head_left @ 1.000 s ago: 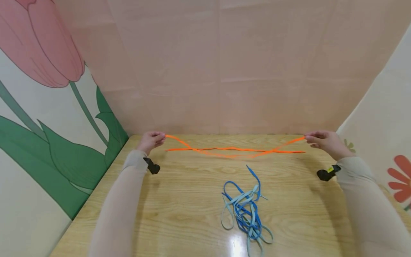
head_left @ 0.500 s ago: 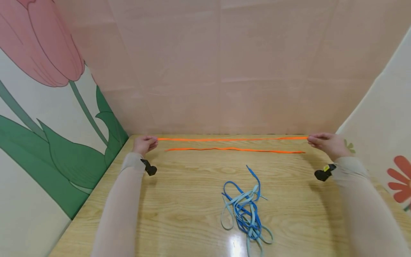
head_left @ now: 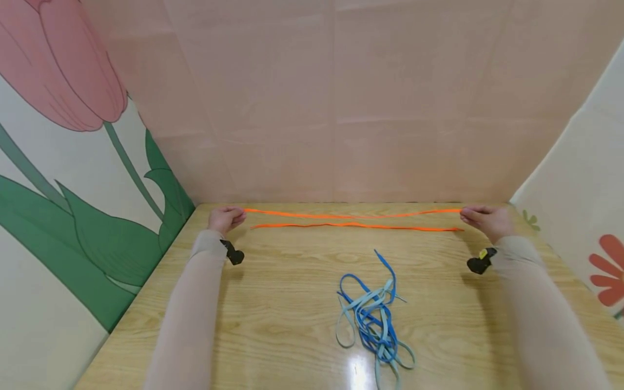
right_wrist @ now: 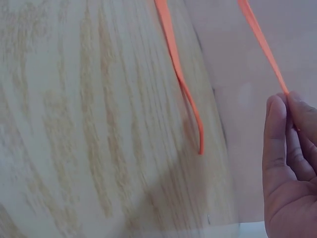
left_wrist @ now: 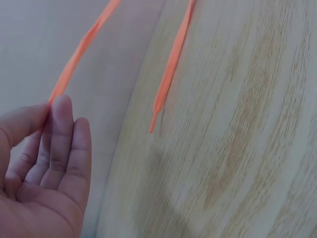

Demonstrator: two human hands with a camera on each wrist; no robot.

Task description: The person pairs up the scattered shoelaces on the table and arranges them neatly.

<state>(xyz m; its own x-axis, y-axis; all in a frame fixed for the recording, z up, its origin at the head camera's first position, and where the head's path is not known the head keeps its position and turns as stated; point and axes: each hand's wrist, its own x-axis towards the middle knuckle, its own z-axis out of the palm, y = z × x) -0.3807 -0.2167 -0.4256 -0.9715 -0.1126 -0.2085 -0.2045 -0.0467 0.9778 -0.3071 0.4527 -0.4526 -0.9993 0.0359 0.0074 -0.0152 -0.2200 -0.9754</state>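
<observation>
Near the table's back edge, my left hand (head_left: 226, 219) and right hand (head_left: 489, 219) hold an orange shoelace (head_left: 312, 216) by its two ends. Between them the lace sags slightly in the middle. In the left wrist view, thumb and fingertips pinch the held lace (left_wrist: 74, 57). The right wrist view shows the other end of this lace (right_wrist: 265, 44) pinched between thumb and forefinger. Just in front of it, a second orange shoelace (head_left: 380, 227) lies nearly straight across the table. That lace's narrow tips show beside each hand in the wrist views.
A tangle of dark blue and light blue shoelaces (head_left: 377, 325) lies on the wooden table (head_left: 283, 303), right of the middle and nearer the front. A pinkish backdrop (head_left: 331, 108) rises behind the table. Flower-printed panels (head_left: 131, 233) stand at both sides.
The held lace hung in a deep curve, was pulled taut half a second ago, and now sags slightly. Since then the hands have come a little closer together. The lying lace and the tangle stay put.
</observation>
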